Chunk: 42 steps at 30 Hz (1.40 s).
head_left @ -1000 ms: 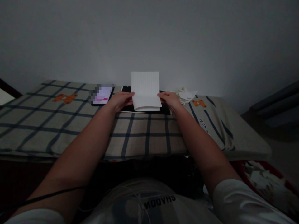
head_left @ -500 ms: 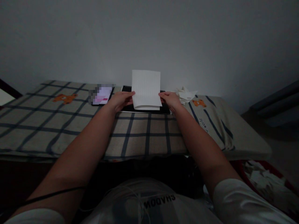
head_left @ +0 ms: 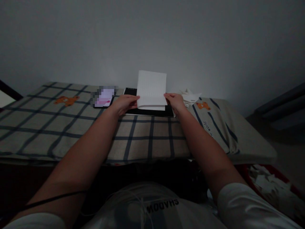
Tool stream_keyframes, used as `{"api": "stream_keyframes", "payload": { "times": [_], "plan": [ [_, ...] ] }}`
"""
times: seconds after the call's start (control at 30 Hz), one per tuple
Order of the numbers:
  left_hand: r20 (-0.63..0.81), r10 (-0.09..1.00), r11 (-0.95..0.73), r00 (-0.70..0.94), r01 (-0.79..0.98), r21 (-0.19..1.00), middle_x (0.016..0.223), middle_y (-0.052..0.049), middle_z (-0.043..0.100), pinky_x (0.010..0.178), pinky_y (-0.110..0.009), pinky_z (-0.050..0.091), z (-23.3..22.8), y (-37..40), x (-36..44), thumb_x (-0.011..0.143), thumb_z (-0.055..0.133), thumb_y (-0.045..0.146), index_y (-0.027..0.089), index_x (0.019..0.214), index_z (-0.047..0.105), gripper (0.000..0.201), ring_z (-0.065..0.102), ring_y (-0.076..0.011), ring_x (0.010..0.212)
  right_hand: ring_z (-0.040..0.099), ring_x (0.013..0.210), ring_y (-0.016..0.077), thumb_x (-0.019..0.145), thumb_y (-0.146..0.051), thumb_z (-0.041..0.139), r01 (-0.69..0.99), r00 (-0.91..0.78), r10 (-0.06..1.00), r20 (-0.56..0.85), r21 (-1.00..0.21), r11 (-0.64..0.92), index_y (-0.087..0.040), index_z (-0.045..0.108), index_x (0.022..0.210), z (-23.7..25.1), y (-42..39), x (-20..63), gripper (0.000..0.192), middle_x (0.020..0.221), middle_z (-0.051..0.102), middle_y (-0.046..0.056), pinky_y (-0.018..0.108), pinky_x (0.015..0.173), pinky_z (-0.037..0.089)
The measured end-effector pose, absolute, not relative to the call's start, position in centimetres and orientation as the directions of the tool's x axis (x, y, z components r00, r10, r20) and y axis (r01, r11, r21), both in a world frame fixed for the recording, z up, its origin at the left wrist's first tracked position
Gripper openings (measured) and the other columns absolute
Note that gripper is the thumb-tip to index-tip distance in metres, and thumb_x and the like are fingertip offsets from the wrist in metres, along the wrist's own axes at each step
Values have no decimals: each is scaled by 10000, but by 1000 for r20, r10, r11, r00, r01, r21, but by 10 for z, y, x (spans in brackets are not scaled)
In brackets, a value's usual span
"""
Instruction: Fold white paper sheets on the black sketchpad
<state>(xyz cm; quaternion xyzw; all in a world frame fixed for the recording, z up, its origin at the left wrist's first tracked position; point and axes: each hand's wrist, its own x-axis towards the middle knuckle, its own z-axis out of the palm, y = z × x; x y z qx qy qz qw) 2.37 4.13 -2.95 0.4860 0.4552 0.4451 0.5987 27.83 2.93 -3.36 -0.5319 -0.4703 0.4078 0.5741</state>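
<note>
Paper sheet [head_left: 151, 90], folded, near the bed's [head_left: 143, 133] far edge: I pinch it with left hand [head_left: 124, 103] and right hand [head_left: 175, 102], fingers closed on its sides.

A low bed [head_left: 147, 140] spreads across the scene, covered by a beige sheet crossed with dark blue checks. There's an orange bear print [head_left: 66, 100] on the far left, another one [head_left: 203, 105] to the right beside some lettering too small to read. At the far edge, in the middle, a black board [head_left: 152, 111] lies flat on the sheet. Just left of it rests a phone [head_left: 104, 97] with its screen lit. Off to the board's right, a small heap of white paper pieces [head_left: 190, 96] sits on the bed, near the wall.
</note>
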Motion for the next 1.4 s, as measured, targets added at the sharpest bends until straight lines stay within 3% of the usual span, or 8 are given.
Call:
{"api": "stream_keyframes", "payload": {
  "times": [0.17, 0.37, 0.7, 0.87, 1.03, 1.13, 1.27, 1.4],
  "plan": [
    [-77, 988, 83, 131, -43, 996, 703, -31, 690, 751, -233, 561, -30, 42, 24, 812, 767, 181, 138, 712, 689, 135, 618, -94, 645, 522, 530, 74, 879, -162, 658, 30, 237, 963, 130, -991, 127, -170, 687, 727, -35, 32, 279, 155, 608, 608, -31, 239, 599, 473],
    [-105, 976, 118, 189, -57, 991, 788, -48, 703, 794, -273, 598, -32, 46, 22, 810, 776, 168, 140, 755, 705, 94, 655, -106, 719, 528, 534, 77, 867, -193, 678, 33, 289, 940, 180, -983, 178, -169, 685, 724, -36, 35, 282, 145, 602, 597, -33, 236, 585, 466],
    [-83, 993, 87, 89, -39, 995, 724, -33, 666, 800, -268, 612, -28, 44, 22, 830, 726, 85, 136, 715, 676, 136, 652, -95, 671, 591, 596, 65, 875, -213, 701, -165, 143, 988, 52, -983, 76, -171, 685, 743, -34, 31, 283, 139, 689, 678, -11, 207, 640, 511],
    [-88, 995, 90, 48, -55, 994, 704, -25, 650, 766, -248, 613, -26, 44, 22, 846, 719, 94, 134, 719, 664, 144, 629, -79, 621, 568, 565, 58, 861, -147, 700, -122, 130, 991, 7, -992, 23, -159, 689, 727, -30, 27, 281, 136, 636, 653, -17, 197, 618, 494],
    [-109, 982, 116, 157, -38, 993, 737, -52, 683, 738, -224, 601, -28, 44, 21, 847, 744, 135, 128, 766, 678, 105, 667, -94, 662, 540, 537, 62, 845, -172, 712, -84, 223, 972, 71, -992, 92, -167, 676, 724, -33, 31, 280, 127, 606, 625, -37, 201, 590, 485],
    [-106, 988, 107, 113, -1, 994, 722, -55, 685, 686, -201, 584, -26, 42, 23, 864, 730, 142, 132, 751, 669, 128, 649, -86, 627, 559, 552, 68, 856, -179, 701, -59, 223, 972, 70, -995, 86, -171, 670, 712, -34, 32, 280, 148, 610, 632, -28, 198, 587, 485],
    [35, 999, -34, -23, 38, 999, 665, -23, 650, 622, -197, 558, -23, 41, 25, 869, 705, 174, 138, 757, 656, 128, 606, -86, 576, 591, 575, 69, 875, -160, 681, -22, 142, 990, 26, -999, 29, -163, 674, 715, -31, 28, 277, 161, 642, 663, -3, 195, 580, 472],
    [249, 960, -234, -130, 120, 965, 634, 7, 610, 540, -190, 488, -25, 44, 24, 871, 641, 198, 137, 795, 680, 105, 547, -86, 530, 593, 565, 81, 870, -209, 699, 211, 72, 997, 37, -977, 21, -161, 676, 704, -25, 21, 276, 174, 680, 698, 25, 215, 528, 410]
  ]
}}
